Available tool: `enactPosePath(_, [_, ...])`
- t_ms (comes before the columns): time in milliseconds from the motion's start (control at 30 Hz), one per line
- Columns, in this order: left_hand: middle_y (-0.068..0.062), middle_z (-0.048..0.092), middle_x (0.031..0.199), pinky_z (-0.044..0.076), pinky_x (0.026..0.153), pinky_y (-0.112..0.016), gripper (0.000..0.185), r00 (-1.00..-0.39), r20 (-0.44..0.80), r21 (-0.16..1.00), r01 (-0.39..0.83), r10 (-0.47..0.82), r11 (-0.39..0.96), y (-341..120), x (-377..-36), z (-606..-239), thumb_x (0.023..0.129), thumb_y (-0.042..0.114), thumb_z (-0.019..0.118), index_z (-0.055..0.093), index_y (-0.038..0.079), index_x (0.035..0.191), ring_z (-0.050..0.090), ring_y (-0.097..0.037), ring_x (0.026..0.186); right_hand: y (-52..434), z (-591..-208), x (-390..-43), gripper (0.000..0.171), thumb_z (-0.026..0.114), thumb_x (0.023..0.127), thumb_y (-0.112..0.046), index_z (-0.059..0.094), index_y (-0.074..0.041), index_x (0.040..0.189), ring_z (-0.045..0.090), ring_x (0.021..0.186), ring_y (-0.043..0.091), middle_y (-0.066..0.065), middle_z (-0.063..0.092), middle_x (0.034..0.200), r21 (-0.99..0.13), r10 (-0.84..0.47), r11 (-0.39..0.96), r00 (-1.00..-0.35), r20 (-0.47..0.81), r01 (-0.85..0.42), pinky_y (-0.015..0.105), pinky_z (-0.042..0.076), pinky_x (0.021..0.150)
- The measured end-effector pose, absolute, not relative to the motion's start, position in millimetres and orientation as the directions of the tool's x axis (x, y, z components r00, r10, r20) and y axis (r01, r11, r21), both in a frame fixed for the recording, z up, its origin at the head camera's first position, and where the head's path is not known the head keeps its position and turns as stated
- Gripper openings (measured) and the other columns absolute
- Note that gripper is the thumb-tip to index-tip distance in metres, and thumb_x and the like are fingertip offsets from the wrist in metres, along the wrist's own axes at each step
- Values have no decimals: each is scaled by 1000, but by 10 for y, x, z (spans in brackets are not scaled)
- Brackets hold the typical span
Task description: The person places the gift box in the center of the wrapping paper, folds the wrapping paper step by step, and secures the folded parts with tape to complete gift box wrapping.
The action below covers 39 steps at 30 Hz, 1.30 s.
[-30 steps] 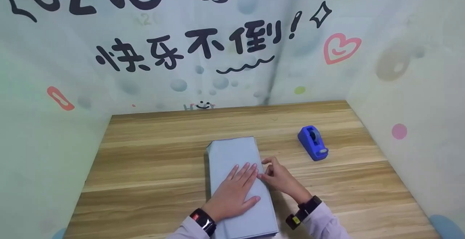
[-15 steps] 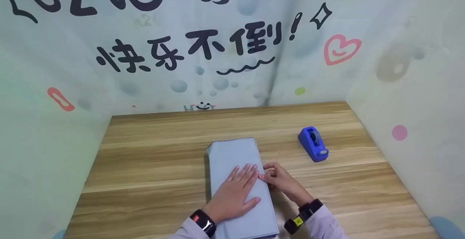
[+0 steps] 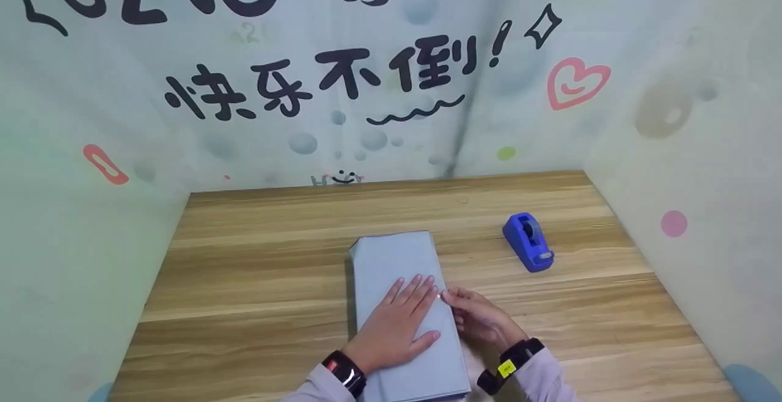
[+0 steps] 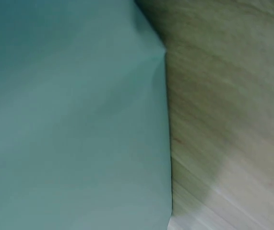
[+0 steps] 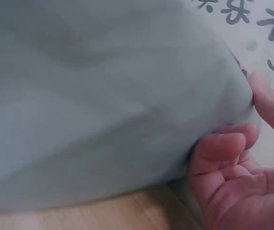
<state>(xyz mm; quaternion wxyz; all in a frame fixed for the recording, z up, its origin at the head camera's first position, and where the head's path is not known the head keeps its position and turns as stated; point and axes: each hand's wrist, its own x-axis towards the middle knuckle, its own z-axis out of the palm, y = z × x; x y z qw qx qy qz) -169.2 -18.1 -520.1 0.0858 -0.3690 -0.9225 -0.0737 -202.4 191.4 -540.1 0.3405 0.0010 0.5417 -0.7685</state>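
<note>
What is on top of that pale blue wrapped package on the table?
The left hand lies flat on the pale blue wrapped package, fingers straight. The right hand curls against its right edge. The paper covers whatever is inside, and the hand hides the surface beneath it.

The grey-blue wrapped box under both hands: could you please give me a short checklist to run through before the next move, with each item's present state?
1. Left hand lies flat on top of the wrapped box, fingers straight: ok.
2. Right hand has its fingers against the box's right side, curled at the paper edge: ok.
3. Paper on top lies smooth, no loose flap showing: ok.
4. Tape piece ready on a finger: cannot tell.
5. Tape dispenser stands apart on the table, to the right of the box: ok.
6. Near end of the box closed: cannot tell, it is cut off by the frame.
</note>
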Motion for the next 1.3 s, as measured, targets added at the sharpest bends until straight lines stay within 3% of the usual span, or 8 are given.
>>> enactPosePath(333, [-4, 18, 152, 17, 112, -45, 63, -701, 242, 48, 699, 671, 713, -182, -1687, -5221, 93, 54, 21, 23, 17, 144, 17, -21, 140, 1946, -5428, -1967, 37, 25, 101, -19, 61, -19, 94, 47, 60, 2, -9, 63, 76, -725, -649, -344, -709, -276, 597, 13, 39, 56])
enactPosePath(567, [-4, 18, 152, 17, 113, -44, 64, -701, 241, 50, 700, 671, 712, -181, -1698, -5228, 93, 55, 22, 23, 16, 144, 16, -21, 140, 2022, -5528, -1813, 28, 28, 98, -7, 54, -12, 106, 61, 88, 7, -3, 65, 96, -743, -662, -355, -714, -229, 567, 22, 49, 79])
enactPosePath(733, [-3, 16, 152, 16, 113, -44, 65, -703, 227, 57, 701, 674, 711, -181, -1703, -5228, 93, 55, 22, 21, 16, 145, 15, -20, 140, 1989, -5374, -1550, 20, 44, 89, -1, 47, -2, 109, 57, 82, 10, -1, 61, 91, -922, -436, -106, -851, -294, 373, 24, 47, 72])
enactPosePath(867, [-3, 15, 152, 16, 113, -44, 64, -708, 212, 68, 698, 674, 713, -174, -1699, -5223, 94, 54, 20, 20, 16, 145, 14, -20, 140, 1877, -5175, -1394, 32, 50, 86, -1, 43, 4, 117, 57, 91, 20, 12, 58, 104, -977, -187, 213, -980, -74, 33, 30, 47, 74])
enactPosePath(1000, [-3, 17, 152, 16, 113, -43, 63, -704, 213, 62, 702, 678, 709, -148, -1729, -5213, 94, 53, 20, 22, 15, 144, 15, -20, 140, 1787, -5110, -1321, 38, 51, 89, -5, 46, -3, 127, 47, 118, 33, 16, 47, 132, -831, -230, 461, -947, 225, -310, 36, 46, 90])
enactPosePath(1100, [-4, 17, 152, 15, 114, -43, 62, -703, 199, 61, 704, 683, 708, -116, -1798, -5203, 95, 50, 20, 21, 13, 144, 15, -20, 140, 1756, -5171, -1316, 41, 51, 91, -11, 45, -5, 132, 36, 129, 32, 15, 39, 141, -677, -343, 556, -875, 342, -483, 24, 27, 109])
enactPosePath(1200, [-4, 17, 152, 13, 114, -41, 60, -704, 181, 77, 707, 687, 703, -85, -1894, -5174, 96, 45, 21, 19, 10, 145, 15, -19, 140, 1763, -5252, -1361, 44, 49, 92, -12, 41, -4, 135, 28, 133, 29, 16, 34, 143, -600, -383, 599, -848, 368, -531, 10, 4, 109])
enactPosePath(1300, [-7, 20, 151, 14, 114, -39, 57, -702, 202, 119, 710, 683, 694, -66, -1995, -5153, 96, 41, 26, 27, 7, 142, 17, -21, 140, 1784, -5278, -1431, 46, 47, 93, -15, 38, -3, 136, 26, 134, 30, 15, 32, 145, -577, -382, 642, -863, 331, -505, 19, 7, 113])
